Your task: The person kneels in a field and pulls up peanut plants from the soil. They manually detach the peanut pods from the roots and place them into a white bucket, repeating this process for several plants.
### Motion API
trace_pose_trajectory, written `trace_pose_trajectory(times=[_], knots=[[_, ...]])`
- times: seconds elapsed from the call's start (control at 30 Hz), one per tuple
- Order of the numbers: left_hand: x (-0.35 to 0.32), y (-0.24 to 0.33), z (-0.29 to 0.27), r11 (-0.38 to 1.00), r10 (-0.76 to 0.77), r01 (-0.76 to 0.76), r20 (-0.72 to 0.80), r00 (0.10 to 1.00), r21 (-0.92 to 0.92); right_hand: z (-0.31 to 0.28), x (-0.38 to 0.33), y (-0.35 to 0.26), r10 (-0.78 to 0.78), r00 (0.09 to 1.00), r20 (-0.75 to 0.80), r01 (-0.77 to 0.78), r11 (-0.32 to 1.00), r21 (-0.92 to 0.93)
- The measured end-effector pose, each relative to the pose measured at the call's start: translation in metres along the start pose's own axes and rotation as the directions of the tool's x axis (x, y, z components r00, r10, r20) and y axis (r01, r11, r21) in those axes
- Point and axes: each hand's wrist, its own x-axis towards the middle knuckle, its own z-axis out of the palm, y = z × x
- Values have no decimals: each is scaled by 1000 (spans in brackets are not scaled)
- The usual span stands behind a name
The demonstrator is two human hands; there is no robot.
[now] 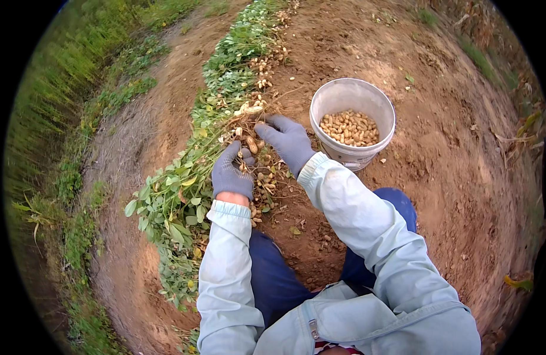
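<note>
1. Uprooted green leafy peanut plants [184, 195] lie in a long row on the bare brown soil [450, 195]. The long axis of the row runs from lower left to upper centre.
2. The left hand [232, 173], in a grey knit glove, is closed around a bundle of stems where the leaves meet the roots. The leafy tops trail down and to the left of it.
3. A cluster of tan peanut pods [253, 144] hangs on the roots between the two hands.
4. The right hand [286, 141], gloved alike, lies just right of the pods, with its fingers curled onto the root end. Whether it pinches one pod cannot be told.
5. A round white plastic bucket [327, 102], partly filled with loose pods, stands near the right hand, on its right. The right hand is the nearer one.
</note>
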Motion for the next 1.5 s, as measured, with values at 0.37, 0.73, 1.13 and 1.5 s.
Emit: trace_pose_trajectory(times=[0.37,0.73,1.13,1.5], knots=[[-1,0,1,998,6,-2,-58,998,69,-7,6,-15,67,997,43,-49,943,-328],[2,4,1,1000,-14,13,-58,998,-19,-10,5,11,37,962,271,-1,992,-129],[3,2,1,1000,-5,5,-58,998,3,-10,9,20,73,980,185,-53,992,-110],[-2,2,5,998,7,-1,-113,994,58,-12,8,13,63,958,281,-25,990,-136]])
